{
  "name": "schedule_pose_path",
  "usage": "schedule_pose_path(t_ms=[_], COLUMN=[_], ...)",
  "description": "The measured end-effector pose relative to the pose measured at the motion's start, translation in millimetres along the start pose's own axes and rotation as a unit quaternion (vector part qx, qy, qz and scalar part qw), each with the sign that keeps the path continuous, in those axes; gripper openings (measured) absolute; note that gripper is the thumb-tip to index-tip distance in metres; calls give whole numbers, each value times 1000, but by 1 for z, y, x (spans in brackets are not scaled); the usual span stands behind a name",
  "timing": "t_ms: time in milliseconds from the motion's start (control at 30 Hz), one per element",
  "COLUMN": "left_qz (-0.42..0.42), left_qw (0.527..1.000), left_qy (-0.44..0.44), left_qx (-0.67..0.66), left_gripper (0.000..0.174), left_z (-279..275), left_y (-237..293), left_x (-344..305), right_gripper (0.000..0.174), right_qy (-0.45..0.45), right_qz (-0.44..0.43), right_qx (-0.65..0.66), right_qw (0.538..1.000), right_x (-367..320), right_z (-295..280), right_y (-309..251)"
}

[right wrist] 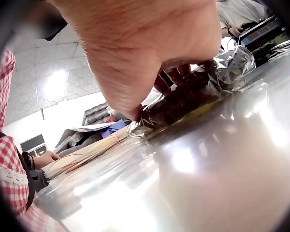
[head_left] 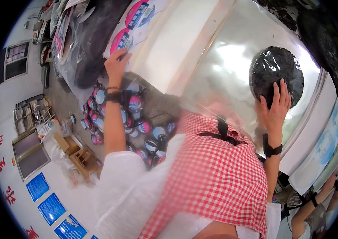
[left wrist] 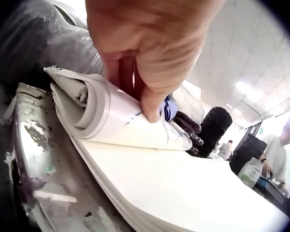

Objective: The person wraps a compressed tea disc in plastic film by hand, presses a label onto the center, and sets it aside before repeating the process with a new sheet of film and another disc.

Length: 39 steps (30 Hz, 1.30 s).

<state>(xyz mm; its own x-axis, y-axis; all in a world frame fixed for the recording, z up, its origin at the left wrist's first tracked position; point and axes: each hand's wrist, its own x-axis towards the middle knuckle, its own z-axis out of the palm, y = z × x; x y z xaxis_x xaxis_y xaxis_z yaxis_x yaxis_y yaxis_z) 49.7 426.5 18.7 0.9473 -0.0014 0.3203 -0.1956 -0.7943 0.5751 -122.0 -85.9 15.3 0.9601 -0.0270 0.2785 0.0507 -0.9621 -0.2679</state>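
Observation:
My left hand (head_left: 116,67) pinches the curled-over edge of a printed plastic sheet (left wrist: 121,118) between thumb and fingers. In the head view that sheet (head_left: 118,41) carries pink and blue prints, and white sheets (left wrist: 174,183) lie stacked beneath it. On the right, my right hand (head_left: 276,109) rests on a round black pad (head_left: 270,65) wrapped in shiny clear film. Its fingers lie spread over the pad's near part, the thumb at the rim. The pad sits on a glossy, silvery clear-film surface (head_left: 213,75); in the right wrist view the film wrinkles around the dark pad (right wrist: 179,104).
Many round pink, blue and black pieces (head_left: 135,103) lie on the floor at left. Near them stands an open cardboard box (head_left: 83,161). Beyond my right arm are stacked white and blue sheets (head_left: 320,147) and another person's arm (head_left: 312,209).

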Motion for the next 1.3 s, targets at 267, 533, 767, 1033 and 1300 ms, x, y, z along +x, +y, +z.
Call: schedule_pose_path(t_ms=[267, 533, 767, 1033, 1300], left_qz=[30, -25, 61, -135, -274], left_qw=[990, 996, 990, 990, 784], left_qy=[-57, -50, 70, 30, 141], left_qx=[124, -75, 107, 0, -539], left_gripper=[16, 24, 19, 14, 45], left_z=[-7, -14, 9, -16, -276], left_y=[-10, 4, 13, -3, -92], left_x=[15, 5, -6, 20, 120], right_gripper=[59, 58, 59, 59, 58], right_qy=[3, 9, 2, -1, -7], right_qz=[-3, -5, -2, 2, 1], right_qx=[-1, 4, -4, -3, 18], right_qw=[1000, 1000, 1000, 1000, 1000], right_x=[0, 0, -1, 0, 3], right_z=[0, 1, 1, 0, -11], right_y=[0, 0, 1, 0, -2])
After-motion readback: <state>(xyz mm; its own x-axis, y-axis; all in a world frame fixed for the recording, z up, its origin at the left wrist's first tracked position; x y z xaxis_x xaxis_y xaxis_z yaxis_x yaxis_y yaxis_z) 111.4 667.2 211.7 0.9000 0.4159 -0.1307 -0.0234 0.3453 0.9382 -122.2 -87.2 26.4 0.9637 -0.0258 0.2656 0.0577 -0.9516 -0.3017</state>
